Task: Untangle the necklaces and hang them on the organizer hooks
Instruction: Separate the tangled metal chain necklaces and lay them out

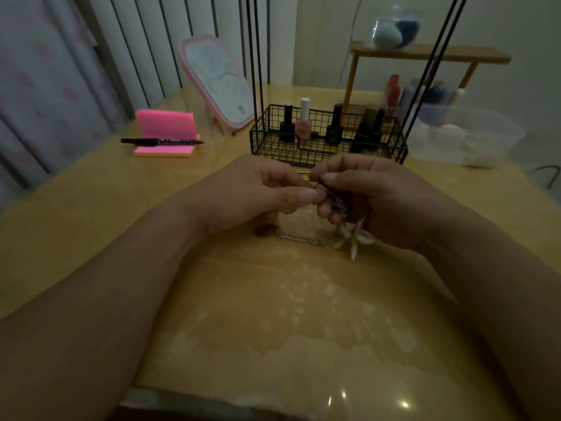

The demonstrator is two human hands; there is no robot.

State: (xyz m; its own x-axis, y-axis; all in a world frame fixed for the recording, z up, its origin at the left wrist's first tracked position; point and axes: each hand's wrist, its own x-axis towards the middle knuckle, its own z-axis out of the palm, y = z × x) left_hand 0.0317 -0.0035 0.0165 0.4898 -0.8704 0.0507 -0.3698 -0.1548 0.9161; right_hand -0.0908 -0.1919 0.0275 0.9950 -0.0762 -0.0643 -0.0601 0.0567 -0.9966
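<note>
While the left hand [267, 189] and right hand [373, 199] meet above the middle of the table [91, 226], each pinches the same knot of tangled necklaces [318, 187] between thumb and curled fingertips. From the right hand's grip a fine chain drops to a pale starfish pendant [353, 238] low by the tabletop; whether it rests there I cannot tell. Just left of it a silver chain [303, 240] lies flat beneath the hands, its left end near a small brown pendant [263, 230].

Just beyond the hands stands the black wire organizer [328, 147], a low mesh basket with thin black rods rising out of view. The basket holds upright nail polish bottles [303, 123], one pink with a white cap among black ones; their labels are too blurred to read.

Far left, a black pen [161, 141] lies across a pink sticky-note pad [165, 126], with a pink-framed mirror [217, 83] tilted behind. Far right, a clear plastic tub [473, 138] holds pale rounded items, and a wooden shelf [431, 53] carries a glass jar [394, 25] of teal and blue sponges, with bottles beneath it.

Glossy tabletop stretches between the forearms to the near edge.
</note>
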